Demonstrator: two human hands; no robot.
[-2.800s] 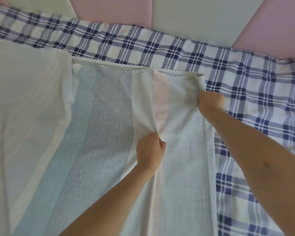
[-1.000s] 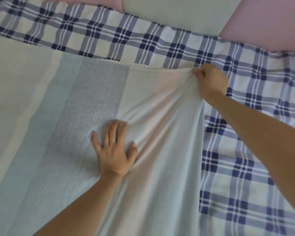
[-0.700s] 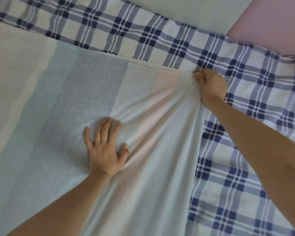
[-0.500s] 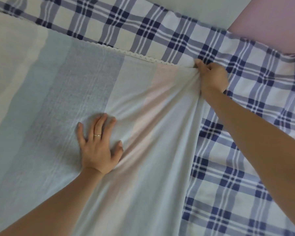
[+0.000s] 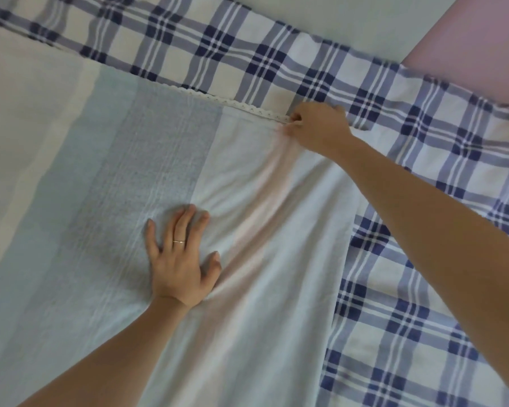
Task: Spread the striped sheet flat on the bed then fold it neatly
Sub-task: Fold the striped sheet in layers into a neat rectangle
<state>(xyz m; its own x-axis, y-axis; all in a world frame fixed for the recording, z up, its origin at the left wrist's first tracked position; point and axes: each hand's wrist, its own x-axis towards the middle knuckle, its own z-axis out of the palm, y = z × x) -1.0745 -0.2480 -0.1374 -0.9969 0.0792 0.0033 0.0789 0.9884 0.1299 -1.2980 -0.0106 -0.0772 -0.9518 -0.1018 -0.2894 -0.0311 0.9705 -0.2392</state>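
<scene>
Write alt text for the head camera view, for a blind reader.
A person's left hand presses flat on a pastel striped sheet while the right hand pinches its lace-trimmed far edge. The sheet lies over a blue plaid bedcover, with creases running between the hands.

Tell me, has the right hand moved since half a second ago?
Yes: the right hand slid left along the lace edge, reaching the pink stripe.

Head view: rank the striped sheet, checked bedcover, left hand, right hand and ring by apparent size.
1. striped sheet
2. checked bedcover
3. left hand and right hand: unranked, since the right is curled and farther from the camera
4. ring
</scene>
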